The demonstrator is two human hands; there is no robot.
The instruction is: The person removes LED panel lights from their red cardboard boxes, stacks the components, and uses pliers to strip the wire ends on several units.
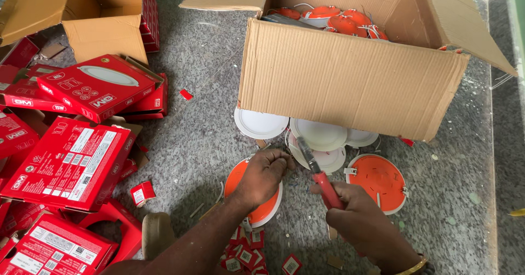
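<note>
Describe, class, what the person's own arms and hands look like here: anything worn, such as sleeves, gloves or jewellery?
Both forearms are bare, with no sleeves in view. The left hand has no glove or visible ring. The right hand is also ungloved, and a gold-coloured bangle circles its wrist.

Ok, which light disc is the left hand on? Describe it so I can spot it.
Start at the big open cardboard box; discs lie at its foot. Nearest the person, under the left hand, lies an orange-backed disc. The other orange one lies untouched; the rest show white.

Left hand (264, 176) presses an orange-backed round lamp (257, 198); right hand (358, 220) grips red-handled pliers (320, 174).
</note>
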